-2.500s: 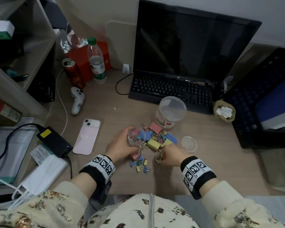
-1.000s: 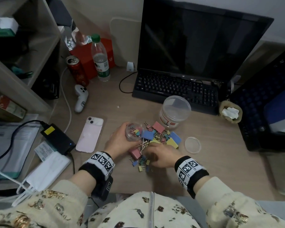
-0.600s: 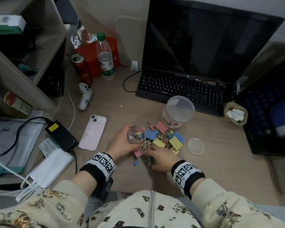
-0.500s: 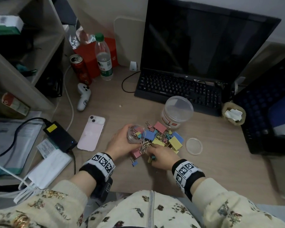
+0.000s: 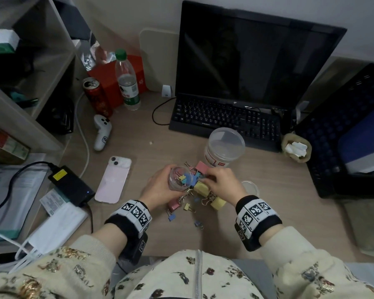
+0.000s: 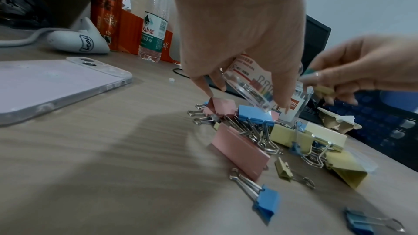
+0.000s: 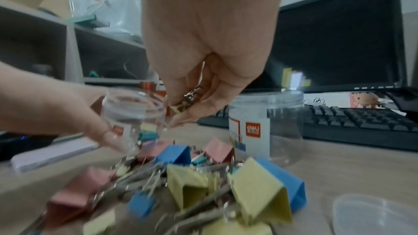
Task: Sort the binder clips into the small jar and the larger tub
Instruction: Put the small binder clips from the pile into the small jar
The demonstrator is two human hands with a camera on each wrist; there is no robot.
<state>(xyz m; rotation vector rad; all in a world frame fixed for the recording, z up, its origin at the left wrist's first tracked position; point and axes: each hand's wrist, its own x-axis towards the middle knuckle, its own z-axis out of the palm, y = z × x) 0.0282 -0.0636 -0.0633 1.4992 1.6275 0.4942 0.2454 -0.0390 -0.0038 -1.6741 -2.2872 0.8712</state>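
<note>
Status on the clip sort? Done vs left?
Early. Done: a few small clips already in the small jar, gripped by the left hand. In hand: right hand pinches a small yellow clip at the jar mouth. Left: the pile of clips on the desk; the larger tub looks empty.

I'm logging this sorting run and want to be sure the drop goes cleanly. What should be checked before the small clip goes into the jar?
1. Left hand holds the small jar firmly: ok.
2. Jar mouth open, no lid on: ok.
3. Right hand pinches a small yellow clip: ok.
4. Clip directly over the jar mouth: not ok, it is beside the rim.
5. Room left in the jar: ok, only a few clips inside.
6. Larger tub open for the big clips: ok.
</note>
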